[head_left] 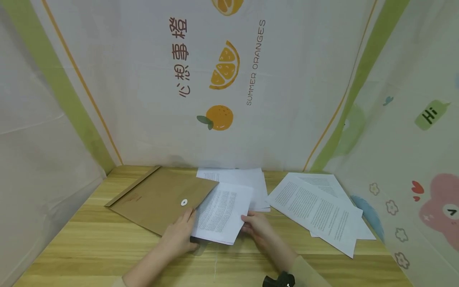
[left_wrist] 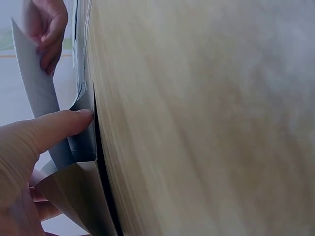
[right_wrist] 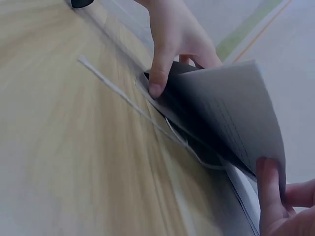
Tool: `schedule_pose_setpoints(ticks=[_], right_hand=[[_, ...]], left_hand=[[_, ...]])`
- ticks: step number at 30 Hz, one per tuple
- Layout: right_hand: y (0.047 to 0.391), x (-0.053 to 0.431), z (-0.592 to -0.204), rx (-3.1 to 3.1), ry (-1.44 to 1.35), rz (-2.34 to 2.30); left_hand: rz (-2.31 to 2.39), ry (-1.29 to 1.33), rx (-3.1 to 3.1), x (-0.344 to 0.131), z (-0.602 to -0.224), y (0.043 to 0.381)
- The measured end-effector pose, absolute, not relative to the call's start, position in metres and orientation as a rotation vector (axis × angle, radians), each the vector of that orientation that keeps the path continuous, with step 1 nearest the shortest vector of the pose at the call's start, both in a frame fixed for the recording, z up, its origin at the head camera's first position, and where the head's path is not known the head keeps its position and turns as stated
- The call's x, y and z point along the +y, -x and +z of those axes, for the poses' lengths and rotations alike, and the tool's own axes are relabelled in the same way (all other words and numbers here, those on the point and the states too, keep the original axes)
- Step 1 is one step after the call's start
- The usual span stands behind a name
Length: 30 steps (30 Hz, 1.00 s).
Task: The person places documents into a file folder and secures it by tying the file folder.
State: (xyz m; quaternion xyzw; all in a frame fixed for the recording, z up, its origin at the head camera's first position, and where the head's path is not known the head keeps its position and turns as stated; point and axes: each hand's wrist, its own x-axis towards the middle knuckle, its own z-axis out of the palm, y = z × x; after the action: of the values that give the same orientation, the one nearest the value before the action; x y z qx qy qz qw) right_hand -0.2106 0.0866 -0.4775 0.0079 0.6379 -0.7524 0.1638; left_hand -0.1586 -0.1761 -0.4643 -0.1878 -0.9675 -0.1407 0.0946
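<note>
A brown kraft paper document envelope [head_left: 150, 199] with a white round button lies slanted at the left of the table. My left hand [head_left: 179, 235] grips it by its mouth; the left wrist view shows the thumb [left_wrist: 74, 123] on the lower side. Printed sheets [head_left: 222, 211] stick out of the mouth to the right, their left part hidden inside. On their right edge, my right hand [head_left: 263, 231] pinches them between thumb and fingers. In the right wrist view the sheets [right_wrist: 236, 108] bow upward between both hands, and a white string [right_wrist: 118, 91] trails on the table below.
Behind the held sheets lie more white papers [head_left: 259, 195]. Several overlapping printed pages [head_left: 315, 207] spread over the right side of the wooden table [head_left: 215, 271]. Printed curtains [head_left: 287, 99] close off the back and both sides.
</note>
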Motion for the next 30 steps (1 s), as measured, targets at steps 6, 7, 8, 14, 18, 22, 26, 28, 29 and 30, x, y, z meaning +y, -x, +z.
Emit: schedule_pose_setpoints(ticks=[6, 7, 8, 14, 18, 22, 26, 28, 29, 30], right_hand=[[0.221, 0.064, -0.475, 1.758, -0.043, -2.147], [0.223, 0.06, -0.476, 1.752, -0.045, -2.148], [0.225, 0.057, -0.476, 1.754, -0.048, -2.142], [0.234, 0.041, -0.476, 1.738, -0.059, -2.122], [0.236, 0.035, -0.475, 1.717, -0.027, -2.095], [0.243, 0.026, -0.473, 1.785, -0.046, -2.066], [0.252, 0.018, -0.471, 1.932, -0.09, -1.985], [0.254, 0.016, -0.468, 1.985, -0.096, -1.946], [0.254, 0.015, -0.467, 1.996, -0.092, -1.933], [0.254, 0.014, -0.465, 2.008, -0.089, -1.923]], left_hand=[[-0.446, 0.562, -2.87, -0.173, -0.465, 0.16], [-0.445, 0.557, -2.872, -0.173, -0.464, 0.16], [-0.448, 0.552, -2.872, -0.173, -0.464, 0.159], [-0.447, 0.549, -2.865, -0.173, -0.464, 0.159], [-0.448, 0.558, -2.865, -0.173, -0.464, 0.16], [-0.439, 0.565, -2.861, -0.174, -0.465, 0.162], [-0.427, 0.57, -2.856, -0.175, -0.466, 0.163], [-0.429, 0.575, -2.855, -0.176, -0.466, 0.163], [-0.434, 0.579, -2.853, -0.176, -0.466, 0.163], [-0.439, 0.585, -2.847, -0.176, -0.467, 0.163]])
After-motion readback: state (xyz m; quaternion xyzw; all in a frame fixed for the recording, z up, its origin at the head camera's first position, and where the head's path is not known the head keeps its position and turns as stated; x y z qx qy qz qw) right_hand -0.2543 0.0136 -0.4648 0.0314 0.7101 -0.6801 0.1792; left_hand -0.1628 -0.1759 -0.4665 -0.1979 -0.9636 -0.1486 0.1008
